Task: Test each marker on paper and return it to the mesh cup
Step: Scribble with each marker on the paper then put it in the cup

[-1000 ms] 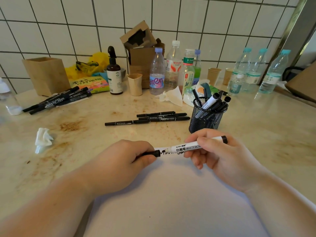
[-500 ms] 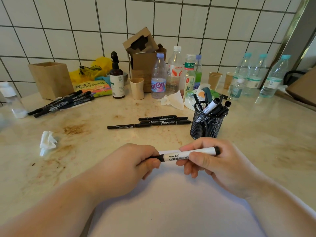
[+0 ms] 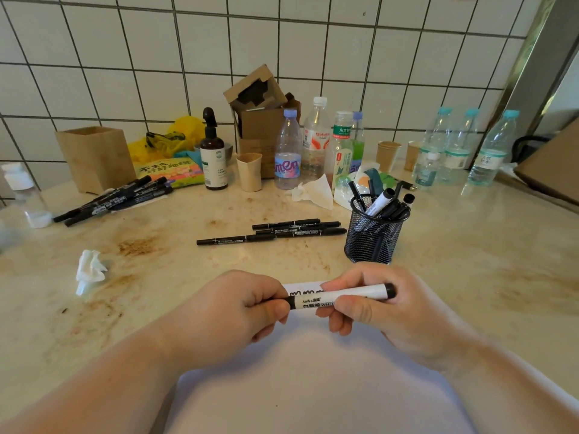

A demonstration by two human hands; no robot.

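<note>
A white-barrelled whiteboard marker (image 3: 344, 296) with black end caps and black lettering lies above white paper (image 3: 313, 386) bearing black looping scribbles. Behind, a black wire-mesh cup (image 3: 372, 239) holds black and white markers, while four slim black pens (image 3: 275, 231) lie on a cream marble counter (image 3: 470, 261) mottled with rusty brown stains. A crumpled white tissue (image 3: 89, 270) sits to the left. White square tiles (image 3: 313, 42) with dark grout line the wall, fronted by brown cardboard boxes (image 3: 260, 120), a yellow bag (image 3: 178, 133) and clear, blue-capped bottles (image 3: 492, 148).

Both forearms bare (no sleeves, nothing worn).
</note>
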